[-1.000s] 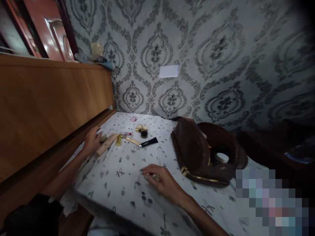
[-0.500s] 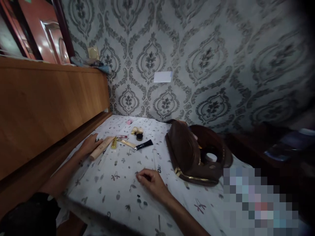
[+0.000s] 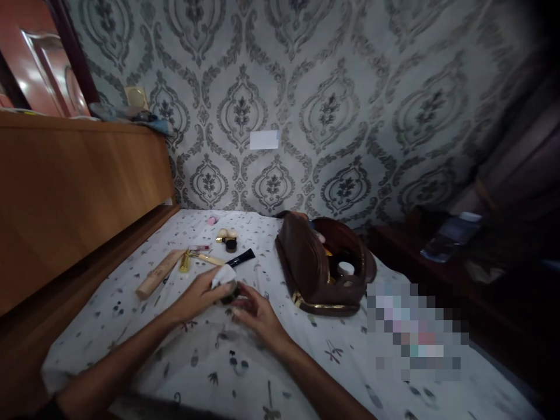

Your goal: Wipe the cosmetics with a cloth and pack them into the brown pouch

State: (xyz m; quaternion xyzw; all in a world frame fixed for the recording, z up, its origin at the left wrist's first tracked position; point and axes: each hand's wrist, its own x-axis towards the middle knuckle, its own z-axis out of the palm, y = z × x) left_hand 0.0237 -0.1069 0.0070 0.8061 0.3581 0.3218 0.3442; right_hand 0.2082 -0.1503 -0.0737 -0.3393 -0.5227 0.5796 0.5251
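Note:
Over the front of the bed, my left hand (image 3: 201,294) is closed on a small dark round container (image 3: 230,293) and a crumpled white tissue or cloth (image 3: 224,275). Curled at the container's right side is my right hand (image 3: 262,318), thumb and fingertips against it; blur hides the exact grip. Beyond the hands lie a black tube (image 3: 241,258), a gold-coloured small tube (image 3: 185,261), a brush-like handle (image 3: 205,257) and a pinkish lip gloss (image 3: 200,248). A long beige bottle or tube (image 3: 160,274) lies to the left.
An open brown cosmetic bag (image 3: 306,256), with a white-lidded item (image 3: 345,269) inside, stands at right. Behind the tubes sit a black pot (image 3: 231,246), two cream round items (image 3: 227,233) and a pink piece (image 3: 212,221). A wooden panel (image 3: 83,186) borders the left; a plastic bottle (image 3: 450,236) is at far right.
My left hand has come from beside the beige item to the centre and now grips the dark container and white tissue. My right hand has met it there. The view has turned right.

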